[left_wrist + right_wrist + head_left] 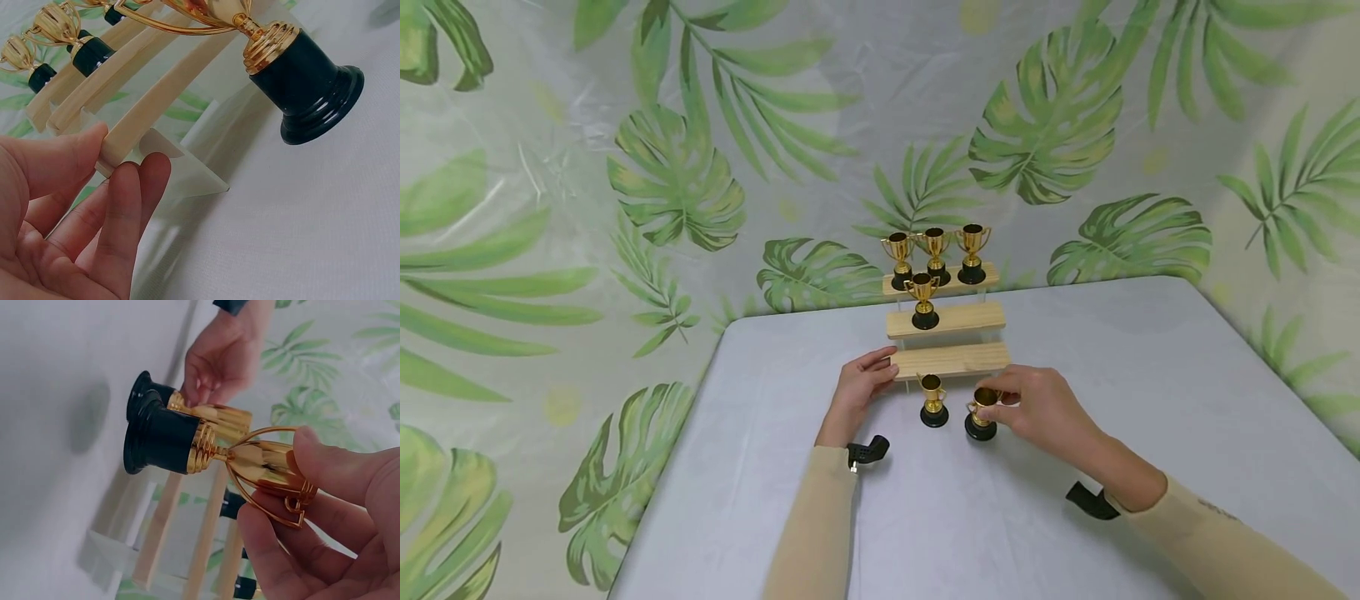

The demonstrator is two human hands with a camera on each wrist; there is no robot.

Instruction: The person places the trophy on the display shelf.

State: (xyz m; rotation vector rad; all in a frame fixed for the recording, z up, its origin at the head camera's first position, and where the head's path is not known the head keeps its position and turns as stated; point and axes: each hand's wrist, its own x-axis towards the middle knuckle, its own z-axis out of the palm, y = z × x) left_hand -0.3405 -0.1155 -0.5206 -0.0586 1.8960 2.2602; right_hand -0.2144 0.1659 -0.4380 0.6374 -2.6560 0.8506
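Observation:
My right hand (1037,410) pinches a small gold trophy cup (262,464) with a black base by its cup and handles, in front of the wooden tiered stand. Whether its base touches the table I cannot tell. A second trophy (933,402) stands upright on the table to its left. At the stand's left side, my left hand (859,390) holds the end of the lowest shelf (134,122) between thumb and fingers. One trophy (924,302) stands on the middle shelf (970,317); three more, including the right one (972,254), stand on the top shelf.
The stand has clear supports (194,169) under its boards. A white cloth (1120,367) covers the table, and a leaf-printed curtain (820,125) hangs behind and at the sides. Black wrist mounts (868,451) sit on both forearms.

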